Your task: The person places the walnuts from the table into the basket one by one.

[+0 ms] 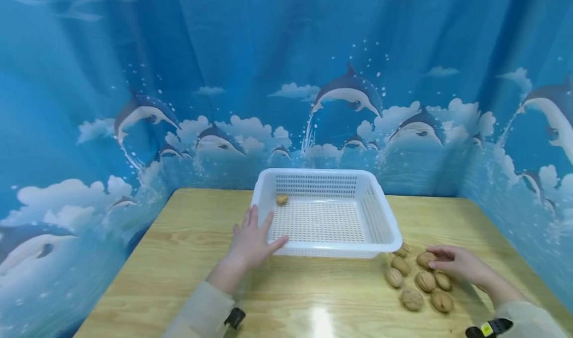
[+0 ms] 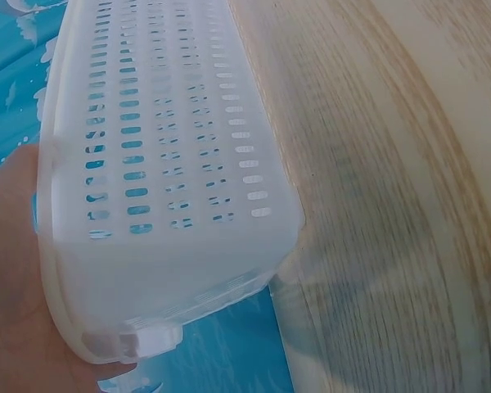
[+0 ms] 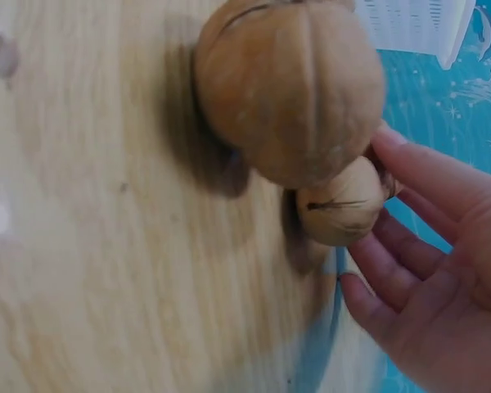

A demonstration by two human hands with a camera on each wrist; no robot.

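Observation:
A white plastic basket (image 1: 313,247) with slotted walls stands on the table, one walnut (image 1: 281,199) in its far left corner. My left hand (image 1: 250,243) rests on the basket's near left corner, fingers spread over the rim, thumb along the front. The left wrist view shows the basket's slotted side (image 2: 155,262) beside that hand. To the right, my right hand (image 1: 461,266) pinches a walnut (image 1: 425,260) between thumb and fingers at the edge of a loose group. In the right wrist view, nearer walnuts (image 3: 299,90) partly cover the pinched one.
Several walnuts (image 1: 412,299) lie on the wooden table (image 1: 286,293) just right of the basket's near corner, one partly behind its rim. A blue curtain (image 1: 250,54) printed with dolphins surrounds the table at the back and sides.

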